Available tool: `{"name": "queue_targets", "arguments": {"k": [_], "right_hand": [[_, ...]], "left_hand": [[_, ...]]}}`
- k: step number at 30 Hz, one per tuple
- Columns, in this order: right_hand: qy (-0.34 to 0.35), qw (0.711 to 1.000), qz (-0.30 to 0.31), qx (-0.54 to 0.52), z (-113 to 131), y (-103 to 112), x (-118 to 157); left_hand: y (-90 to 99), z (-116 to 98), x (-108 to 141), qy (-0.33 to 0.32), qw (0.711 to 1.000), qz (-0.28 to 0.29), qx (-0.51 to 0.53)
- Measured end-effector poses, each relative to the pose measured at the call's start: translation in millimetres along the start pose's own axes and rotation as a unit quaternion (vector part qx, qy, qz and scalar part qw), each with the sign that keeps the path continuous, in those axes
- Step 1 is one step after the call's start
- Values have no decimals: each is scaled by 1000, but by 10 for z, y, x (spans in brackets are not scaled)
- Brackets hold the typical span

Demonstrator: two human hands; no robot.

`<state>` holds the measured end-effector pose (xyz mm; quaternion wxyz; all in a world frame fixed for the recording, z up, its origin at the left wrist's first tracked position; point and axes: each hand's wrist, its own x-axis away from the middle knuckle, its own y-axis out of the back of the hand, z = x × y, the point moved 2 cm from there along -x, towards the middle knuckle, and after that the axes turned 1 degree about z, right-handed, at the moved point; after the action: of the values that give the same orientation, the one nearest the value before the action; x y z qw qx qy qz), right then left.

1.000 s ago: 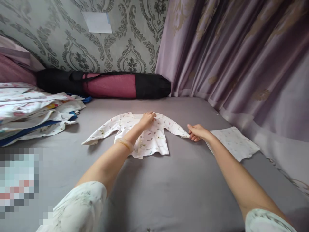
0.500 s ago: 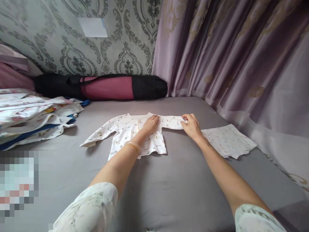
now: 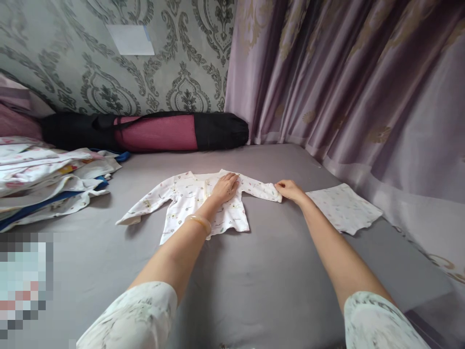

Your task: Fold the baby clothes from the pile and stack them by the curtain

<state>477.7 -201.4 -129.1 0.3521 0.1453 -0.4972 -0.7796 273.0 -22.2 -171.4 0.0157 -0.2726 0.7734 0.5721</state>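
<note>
"So, where is the small shirt (image 3: 192, 198)?"

"Spread out on the grey sheet (image 3: 276, 276), about the middle of the view, with its neck toward the wall (image 3: 192, 58) and its hem toward the person. It's white with little coloured prints, and both its sleeves stretch out to the sides."

"What is the left hand (image 3: 225, 188) doing?"

"Lying palm down on the shirt, just below the neck, toward the right shoulder as we look at it. The fingers are straight and close together, flat on the cloth, pinching nothing. A pale bracelet (image 3: 199, 223) sits further back on that arm."

"And the right hand (image 3: 288, 189)?"

"At the end of the right-hand sleeve. Its thumb and fingers are drawn together in a pinch on the cuff (image 3: 278, 195). The other sleeve slants down to the left, untouched."

"Anything close by?"

"A pale printed cloth (image 3: 345, 208) lies flat just beyond the right wrist, near the curtain (image 3: 327, 82). Over on the left is a heap of clothes (image 3: 47, 179), and a long black and red bag (image 3: 154, 133) lies along the wall."
</note>
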Motion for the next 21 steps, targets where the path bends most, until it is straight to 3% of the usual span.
{"name": "queue_targets", "arguments": {"k": [8, 11, 15, 18, 21], "right_hand": [[31, 990, 70, -121, -28, 4, 7], [32, 983, 7, -180, -47, -38, -50], [-31, 953, -124, -274, -60, -134, -109], [-62, 965, -172, -189, -24, -161, -53], [-52, 986, -156, -22, 46, -155, 62]], "left_hand": [[-7, -16, -4, 40, 998, 50, -29], [11, -39, 2, 50, 996, 62, -35], [36, -66, 10, 59, 995, 72, -41], [48, -78, 14, 62, 994, 76, -43], [40, -77, 17, 58, 995, 76, -42]]}}
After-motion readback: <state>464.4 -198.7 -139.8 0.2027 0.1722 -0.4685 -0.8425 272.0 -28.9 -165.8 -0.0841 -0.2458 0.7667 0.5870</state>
